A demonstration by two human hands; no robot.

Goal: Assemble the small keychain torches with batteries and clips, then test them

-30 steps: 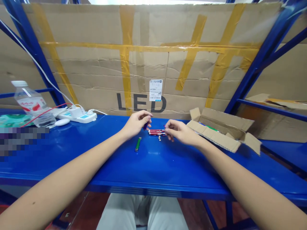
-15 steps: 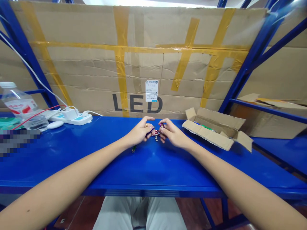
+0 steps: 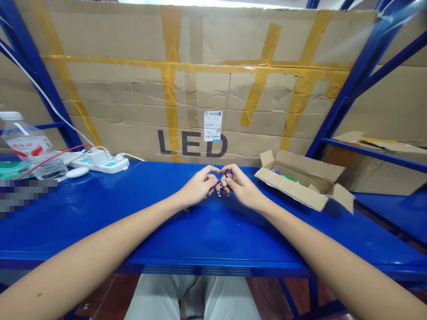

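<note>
My left hand [image 3: 201,184] and my right hand [image 3: 237,183] come together above the blue table, fingertips nearly touching. Pinched in my right fingers is a small purple metal ring [image 3: 228,172], perhaps a carabiner; its exact kind is unclear. My left thumb and fingers close on a small dark purple piece, mostly covered by the fingers. Small shiny metal links [image 3: 219,194] hang between the two hands; how they join the purple parts cannot be made out. Partly behind my left wrist, a small object with a metal end [image 3: 187,210] lies on the table.
An open cardboard box [image 3: 293,193] with pen-like items stands to the right. On the left are a plastic bottle [image 3: 31,146], a white power strip [image 3: 113,165] and a red cable [image 3: 55,156]. A large taped carton [image 3: 133,102] stands behind the blue table [image 3: 213,240].
My hands have drawn closer together, and the fingertips now nearly meet. The red and metal piece that showed between them is now mostly hidden. The purple ring shows more fully.
</note>
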